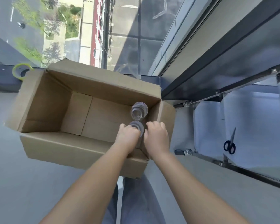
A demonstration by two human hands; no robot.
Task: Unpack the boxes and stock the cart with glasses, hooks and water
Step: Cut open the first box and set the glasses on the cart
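Glass-unpack step: left hand point(128, 135) grips near glass point(138, 126) in open box point(44, 97) w/ right hand point(156, 136) curled at its side, grasp unclear; 2nd glass point(139, 110) just behind; next prob lift straight up, over to cart point(205, 126) on right.

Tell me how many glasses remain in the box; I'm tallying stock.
2: one glass stands free by the box's right wall, the other glass nearer, between both hands. None looks hidden.
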